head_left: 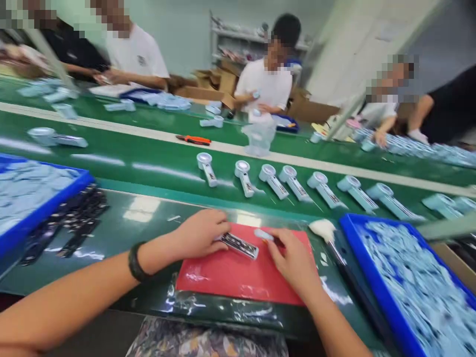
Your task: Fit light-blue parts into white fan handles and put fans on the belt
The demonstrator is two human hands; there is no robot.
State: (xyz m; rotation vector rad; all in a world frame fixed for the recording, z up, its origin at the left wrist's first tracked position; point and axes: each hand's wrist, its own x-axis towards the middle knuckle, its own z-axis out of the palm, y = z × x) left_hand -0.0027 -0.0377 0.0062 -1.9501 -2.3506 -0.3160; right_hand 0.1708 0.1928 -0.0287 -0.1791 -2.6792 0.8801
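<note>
My left hand is closed around one end of a light-blue handheld device, whose handle lies with its dark inner strip facing up. Most of the device's other end is hidden under my fingers. Between the thumb and fingers of my right hand is a small light-blue plastic piece, held just beyond the device and apart from it. Both hands are over a red mat on the green bench.
Blue trays of light-blue parts stand left and right. A white-tipped brush lies beside the right tray, dark strips near the left. Similar devices line the green belt, with orange-handled pliers behind. Several people sit opposite.
</note>
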